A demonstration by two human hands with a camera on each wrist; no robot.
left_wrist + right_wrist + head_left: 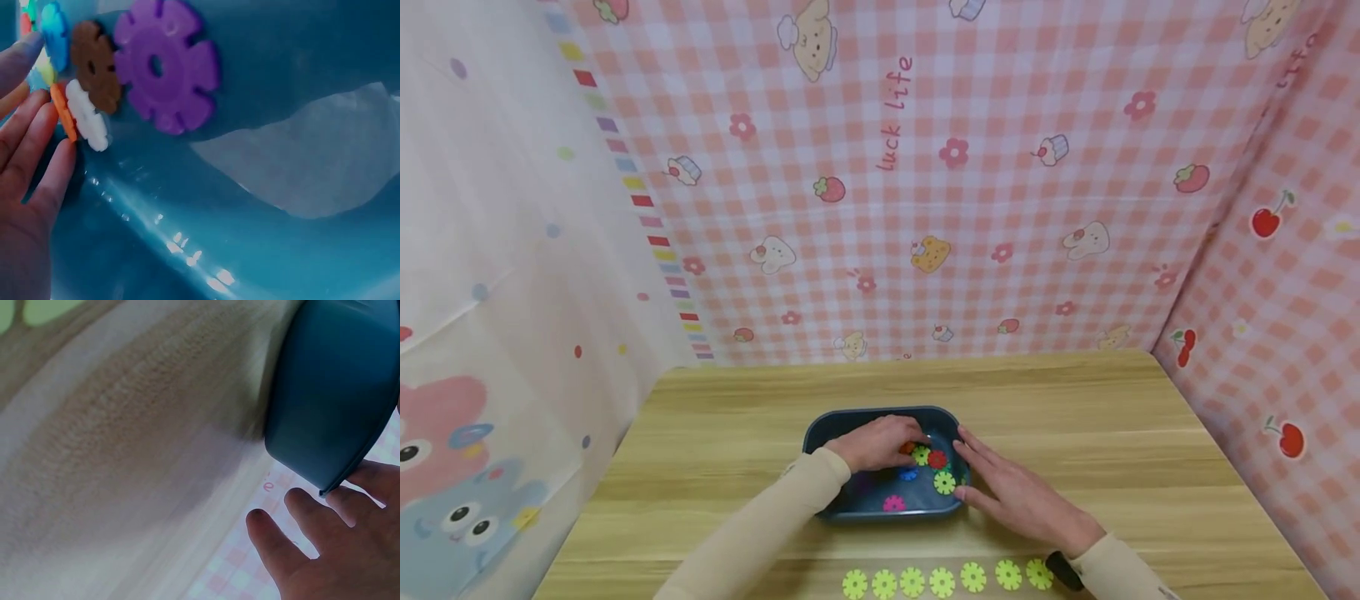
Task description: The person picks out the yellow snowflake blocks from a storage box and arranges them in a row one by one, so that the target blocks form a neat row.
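Note:
A dark blue plastic bin (887,516) holds notched plastic discs in several colours. My left hand (877,443) reaches inside, its fingers among the discs at the right part. In the left wrist view, its fingertips touch an orange disc (64,112) beside a white disc (87,115); the thumb is near a blue disc (55,37). A brown disc (95,65) and a purple disc (165,65) lie farther right. My right hand (1018,500) rests against the bin's right rim with fingers extended. Near it inside lies a yellow-green disc (943,482).
Several yellow-green discs (912,582) lie in a row along the near part of the wooden table (715,483). A pink disc (894,504) sits at the bin's near side. Pink checked cloth (955,208) hangs behind the table and on the right.

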